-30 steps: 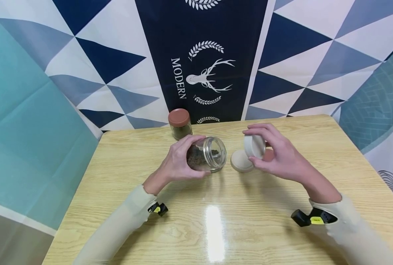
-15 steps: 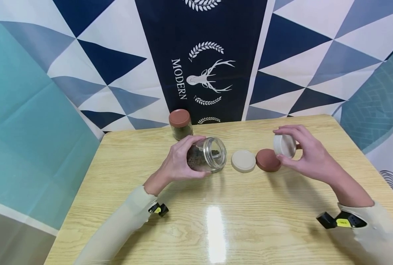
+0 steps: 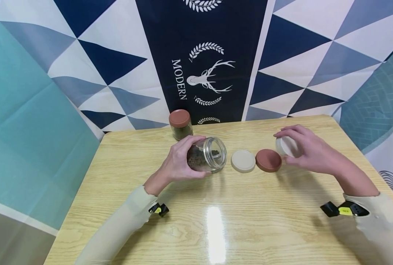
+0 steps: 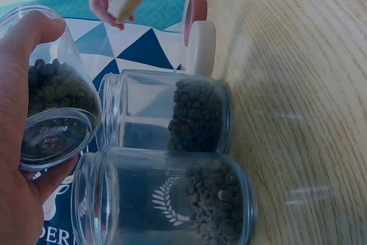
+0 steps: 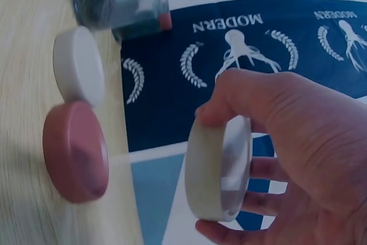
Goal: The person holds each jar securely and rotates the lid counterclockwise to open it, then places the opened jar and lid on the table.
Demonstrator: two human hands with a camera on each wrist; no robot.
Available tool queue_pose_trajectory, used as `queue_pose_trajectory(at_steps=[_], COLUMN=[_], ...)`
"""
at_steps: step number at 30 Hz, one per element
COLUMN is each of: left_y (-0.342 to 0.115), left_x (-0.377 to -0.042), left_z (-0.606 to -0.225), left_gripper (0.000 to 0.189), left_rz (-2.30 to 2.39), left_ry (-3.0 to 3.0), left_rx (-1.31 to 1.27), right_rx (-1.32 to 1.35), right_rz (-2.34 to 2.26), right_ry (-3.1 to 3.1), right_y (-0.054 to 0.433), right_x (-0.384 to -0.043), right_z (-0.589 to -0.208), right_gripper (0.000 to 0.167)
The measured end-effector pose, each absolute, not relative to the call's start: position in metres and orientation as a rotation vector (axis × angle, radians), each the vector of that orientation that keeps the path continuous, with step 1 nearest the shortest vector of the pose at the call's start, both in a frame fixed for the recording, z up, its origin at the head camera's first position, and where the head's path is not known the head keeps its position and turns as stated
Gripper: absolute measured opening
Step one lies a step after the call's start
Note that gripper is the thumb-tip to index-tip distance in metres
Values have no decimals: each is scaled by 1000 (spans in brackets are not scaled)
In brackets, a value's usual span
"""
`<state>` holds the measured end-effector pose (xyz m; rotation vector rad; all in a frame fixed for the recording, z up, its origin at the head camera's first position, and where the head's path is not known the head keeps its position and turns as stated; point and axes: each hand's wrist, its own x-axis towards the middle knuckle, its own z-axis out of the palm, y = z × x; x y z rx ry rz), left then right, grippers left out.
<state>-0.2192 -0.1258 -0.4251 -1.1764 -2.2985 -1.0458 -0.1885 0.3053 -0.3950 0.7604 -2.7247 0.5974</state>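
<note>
My left hand (image 3: 176, 162) grips a lidless glass jar (image 3: 199, 156) around its side, tilted so that its mouth faces right. Dark pellets lie inside it. Two more lidless jars, a far one (image 4: 146, 110) and a near one (image 4: 152, 196), stand on the table below it in the left wrist view, each partly filled with dark pellets. My right hand (image 3: 310, 151) holds a white lid (image 5: 203, 170) by its rim between thumb and fingers, raised above the table. To its left lie a cream lid (image 3: 243, 161) and a reddish-brown lid (image 3: 268, 160), side by side.
A jar with a reddish-brown lid (image 3: 179, 125) stands at the back of the wooden table (image 3: 170, 228), behind my left hand. Just beyond the table's back edge hangs a patterned cloth (image 3: 213, 73). A teal panel (image 3: 27, 129) bounds the left side.
My right hand has moved right with the white lid, past the reddish-brown lid, then turned and lowered slightly. My left hand and its jar have stayed in place.
</note>
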Motion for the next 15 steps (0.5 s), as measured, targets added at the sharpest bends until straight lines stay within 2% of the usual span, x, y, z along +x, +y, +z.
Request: queue_pose_trajectory(at_steps=[15], left_y=[-125], left_x=[-219], left_z=[-428], left_gripper=[99], left_rz=[-1057], left_ry=[-2305], left_rx=[-1170], right_rx=[634], right_rz=[401], right_ry=[-2998], right_y=[331], right_x=[-216], right_z=[-400], right_gripper=[61])
